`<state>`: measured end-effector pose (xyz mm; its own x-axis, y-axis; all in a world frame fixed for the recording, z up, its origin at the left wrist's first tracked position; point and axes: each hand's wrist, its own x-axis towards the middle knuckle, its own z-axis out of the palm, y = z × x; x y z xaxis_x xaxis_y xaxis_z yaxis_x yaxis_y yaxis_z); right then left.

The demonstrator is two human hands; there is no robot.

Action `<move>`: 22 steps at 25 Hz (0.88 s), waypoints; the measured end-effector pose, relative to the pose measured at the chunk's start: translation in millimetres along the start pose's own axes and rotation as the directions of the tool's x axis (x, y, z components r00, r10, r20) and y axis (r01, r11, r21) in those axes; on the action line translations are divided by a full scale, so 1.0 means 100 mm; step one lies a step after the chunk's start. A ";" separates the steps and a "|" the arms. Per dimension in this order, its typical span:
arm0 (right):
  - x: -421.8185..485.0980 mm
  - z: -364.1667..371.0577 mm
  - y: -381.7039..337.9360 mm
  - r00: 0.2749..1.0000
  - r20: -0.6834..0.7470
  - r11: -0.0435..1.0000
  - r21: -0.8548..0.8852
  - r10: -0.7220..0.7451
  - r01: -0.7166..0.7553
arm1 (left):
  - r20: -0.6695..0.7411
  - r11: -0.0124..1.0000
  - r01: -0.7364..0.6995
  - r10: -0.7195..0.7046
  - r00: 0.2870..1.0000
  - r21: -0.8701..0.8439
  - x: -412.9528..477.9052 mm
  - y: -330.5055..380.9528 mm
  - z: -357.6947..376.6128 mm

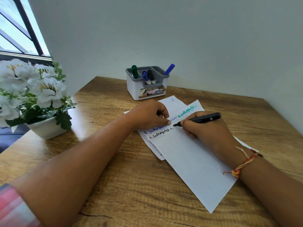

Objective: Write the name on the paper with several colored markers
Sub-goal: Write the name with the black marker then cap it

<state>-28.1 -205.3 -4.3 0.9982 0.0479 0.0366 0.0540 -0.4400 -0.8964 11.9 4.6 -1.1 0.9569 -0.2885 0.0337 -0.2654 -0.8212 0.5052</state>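
Paper (pixel 188 161) lies slantwise on the table (pixel 114 177), its long axis running near-right to far-left. Right hand (pixel 201 130) grips a black marker (pixel 203 119), tip at the sheet beside the black lettering. Left hand (pixel 147 115), fingers curled, pins the sheet just left of the tip. Holder (pixel 147 89) stands beyond.

— What is carrying everything on your feed?

— I see a wooden table (pixel 131 185), with the grain running across it.

— And directly on it?

— I make out a small stack of paper sheets (pixel 188 158) lying askew near the middle. The top sheet overlaps the ones beneath and has handwriting at its far end. Just beyond the stack, near the back edge, a grey-and-white marker holder (pixel 139 89) stands upright. At my far left a white flowerpot (pixel 47 128) sits near the table's edge, well apart from the paper.
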 end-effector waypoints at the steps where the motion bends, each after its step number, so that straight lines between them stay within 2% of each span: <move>1: -0.01 0.01 0.00 1.000 0.007 1.000 -0.016 -0.011 0.011 | 0.000 1.000 -0.001 0.001 1.000 0.000 0.00 0.00 0.00; 16: -0.01 0.01 0.01 0.999 0.012 0.999 -0.023 -0.043 0.043 | -0.004 1.000 -0.006 0.006 1.000 -0.016 -0.01 0.00 0.00; 22: 0.03 -0.01 0.03 1.000 0.002 1.000 0.006 -0.011 0.011 | 0.007 1.000 -0.011 0.011 1.000 -0.021 -0.02 0.01 -0.01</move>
<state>-24.8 -207.3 -6.7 0.9975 0.0543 0.0456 0.0647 -0.4340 -0.8986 10.4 5.0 0.0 0.9531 -0.3009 0.0329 -0.2729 -0.8073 0.5233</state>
